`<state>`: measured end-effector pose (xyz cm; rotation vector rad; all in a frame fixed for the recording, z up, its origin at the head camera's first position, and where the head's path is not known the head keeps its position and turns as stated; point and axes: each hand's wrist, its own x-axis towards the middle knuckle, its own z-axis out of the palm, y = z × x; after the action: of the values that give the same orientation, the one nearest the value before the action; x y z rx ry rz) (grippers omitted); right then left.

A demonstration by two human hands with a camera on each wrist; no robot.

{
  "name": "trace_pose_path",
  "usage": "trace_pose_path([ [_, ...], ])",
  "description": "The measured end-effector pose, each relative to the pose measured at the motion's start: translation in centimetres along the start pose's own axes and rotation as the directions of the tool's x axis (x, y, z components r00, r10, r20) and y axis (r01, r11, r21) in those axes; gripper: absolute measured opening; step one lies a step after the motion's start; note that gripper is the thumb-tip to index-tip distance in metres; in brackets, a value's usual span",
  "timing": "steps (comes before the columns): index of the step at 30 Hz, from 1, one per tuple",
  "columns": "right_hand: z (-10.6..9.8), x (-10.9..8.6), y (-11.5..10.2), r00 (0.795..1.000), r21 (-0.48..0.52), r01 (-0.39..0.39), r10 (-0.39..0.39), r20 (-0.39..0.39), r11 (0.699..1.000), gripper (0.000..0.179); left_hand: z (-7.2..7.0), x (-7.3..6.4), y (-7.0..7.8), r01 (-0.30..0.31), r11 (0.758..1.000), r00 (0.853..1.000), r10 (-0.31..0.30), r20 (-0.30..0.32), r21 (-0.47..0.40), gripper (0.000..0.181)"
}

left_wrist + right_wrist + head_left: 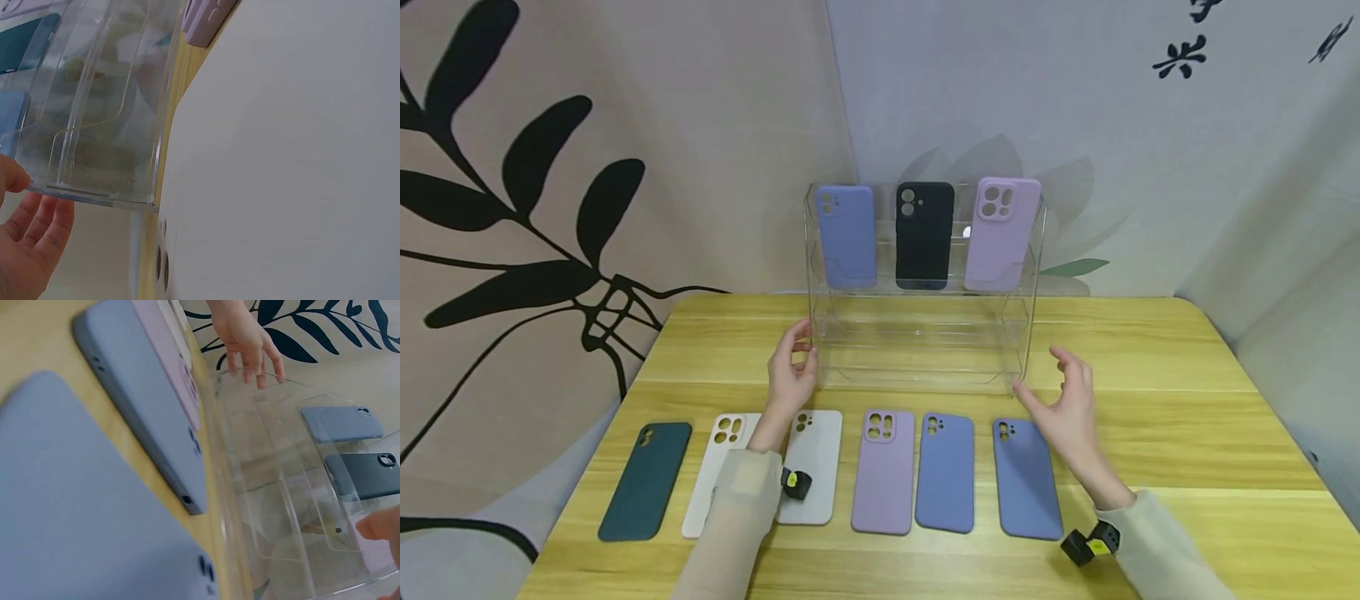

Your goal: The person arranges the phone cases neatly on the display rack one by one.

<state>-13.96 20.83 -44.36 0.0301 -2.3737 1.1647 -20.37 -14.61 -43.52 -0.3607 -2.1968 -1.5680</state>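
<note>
A clear acrylic display stand (917,333) stands on the table with a blue phone case (847,237), a black phone case (924,237) and a light purple phone case (1002,235) leaning in its top tier. My left hand (792,375) touches the stand's left side with its fingertips, thumb toward the front edge. At the other side, my right hand (1067,408) has its thumb by the lower right corner and its fingers spread away from the panel; whether the thumb touches cannot be told. The lower tiers hold no case.
In front of the stand lie a dark green case (645,482), two white cases, one of them (814,467) partly behind my left wrist, a purple case (883,472) and two blue cases, the right one (1028,479) near my right wrist. A patterned curtain hangs behind the table.
</note>
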Motion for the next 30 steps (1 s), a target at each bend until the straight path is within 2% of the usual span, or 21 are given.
trace_pose_path([
  [7, 0.0, -2.2, 0.4, 0.996, -0.095, 0.002, 0.007, 0.094, 0.996, 0.071, 0.0, 0.0, 0.1, -0.006, 1.0, 1.0, 0.006, -0.007, 0.014, 0.045],
  [17, 0.4, -4.6, 1.0, 0.979, -0.138, -0.048, 0.074, 0.187, 0.989, 0.074, 0.1, 0.1, 0.0, -0.023, 1.0, 1.0, 0.023, -0.012, 0.014, 0.044],
  [24, 0.4, -5.5, 1.2, 0.971, -0.17, -0.048, 0.086, 0.222, 0.984, 0.076, 0.1, 0.0, 0.0, -0.008, 1.0, 1.0, 0.008, -0.011, 0.01, 0.044],
  [30, 0.4, -5.8, 1.2, 0.951, -0.214, -0.075, 0.134, 0.278, 0.974, 0.083, 0.1, 0.0, 0.1, -0.001, 1.0, 1.0, 0.001, -0.007, -0.002, 0.044],
])
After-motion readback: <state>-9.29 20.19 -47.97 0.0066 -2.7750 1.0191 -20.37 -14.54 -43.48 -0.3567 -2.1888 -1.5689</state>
